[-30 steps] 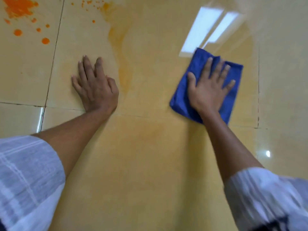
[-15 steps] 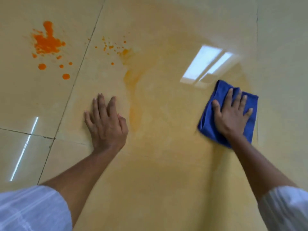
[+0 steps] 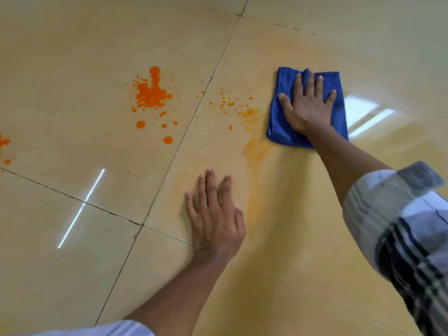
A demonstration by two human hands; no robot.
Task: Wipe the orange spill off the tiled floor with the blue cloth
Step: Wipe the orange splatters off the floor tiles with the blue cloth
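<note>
Blue cloth [image 3: 283, 112], orange spill [image 3: 151, 93] on beige tiled floor [image 3: 72, 57], white/dark-striped sleeve [image 3: 407, 226].

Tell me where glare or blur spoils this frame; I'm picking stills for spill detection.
Head view: a bright window reflection glares off the glossy floor just right of the blue cloth, and a thin light streak crosses the grout on the left; the right sleeve is motion-blurred; tile lines bow slightly from the wide lens; the orange spill stays sharp.
</note>
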